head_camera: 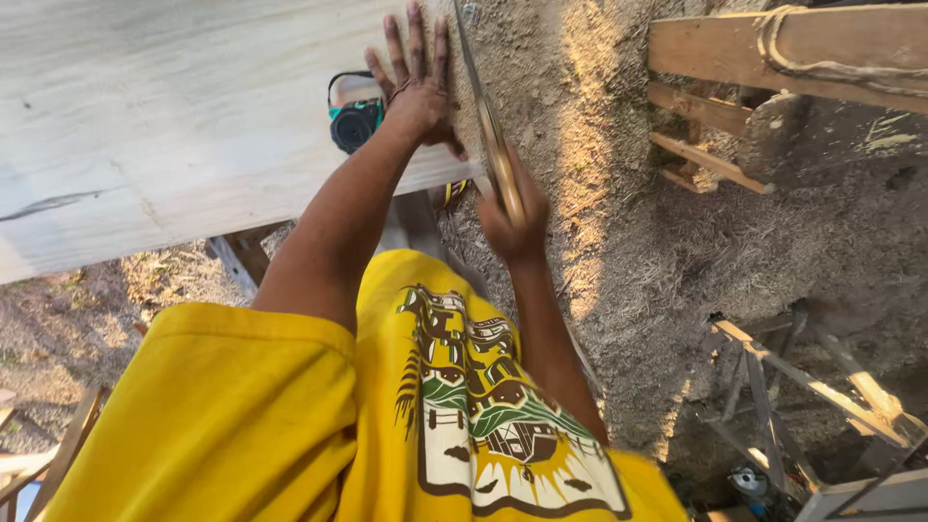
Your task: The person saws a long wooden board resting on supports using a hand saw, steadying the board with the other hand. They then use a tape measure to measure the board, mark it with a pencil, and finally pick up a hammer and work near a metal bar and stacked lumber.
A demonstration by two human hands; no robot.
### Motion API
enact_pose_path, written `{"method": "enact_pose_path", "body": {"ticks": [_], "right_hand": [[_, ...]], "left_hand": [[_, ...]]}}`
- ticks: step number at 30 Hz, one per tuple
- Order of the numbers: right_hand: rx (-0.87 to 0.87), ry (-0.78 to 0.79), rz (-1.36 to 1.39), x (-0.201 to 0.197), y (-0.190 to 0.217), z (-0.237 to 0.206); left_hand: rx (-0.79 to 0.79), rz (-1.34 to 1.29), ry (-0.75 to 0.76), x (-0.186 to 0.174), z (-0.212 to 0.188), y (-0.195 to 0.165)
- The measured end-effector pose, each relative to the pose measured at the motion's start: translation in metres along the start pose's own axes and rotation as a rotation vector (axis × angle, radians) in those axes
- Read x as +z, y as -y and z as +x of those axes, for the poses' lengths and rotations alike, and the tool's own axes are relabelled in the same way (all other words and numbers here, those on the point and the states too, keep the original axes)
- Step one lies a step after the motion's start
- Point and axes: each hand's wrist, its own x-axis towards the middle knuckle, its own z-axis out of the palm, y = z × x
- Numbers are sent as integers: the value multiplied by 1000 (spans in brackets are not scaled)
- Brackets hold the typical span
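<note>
Pale plywood sheet (174, 126): my left hand (416, 82) pressed flat, fingers spread; right hand (512, 217) fist-gripping handsaw (483, 116) at edge.

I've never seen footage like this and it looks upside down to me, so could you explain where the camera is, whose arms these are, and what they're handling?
There is one picture, taken by a camera worn on a person's head and looking down, so you see their own yellow printed T-shirt and both arms reaching forward. No machine is involved, only bare hands. The left hand lies flat, fingers spread, on a large pale wooden board. The right hand has its grip closed on the wooden handle of a hand saw, whose thin blade runs along the board's edge. Just beyond the left hand sits a teal and black power tool. Below is sandy ground, with rough timber frames to the right.
</note>
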Motion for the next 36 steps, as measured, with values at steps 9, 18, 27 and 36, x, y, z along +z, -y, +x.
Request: {"method": "enact_pose_path", "body": {"ticks": [9, 18, 27, 36], "right_hand": [[148, 69, 11, 11, -11, 19], [73, 5, 31, 11, -16, 6], [103, 29, -18, -1, 5, 3], [-61, -27, 5, 14, -21, 11]], "left_hand": [[-4, 2, -36, 2, 11, 0], [28, -11, -56, 7, 0, 4], [-5, 15, -26, 8, 12, 4], [-15, 20, -3, 2, 3, -2]]}}
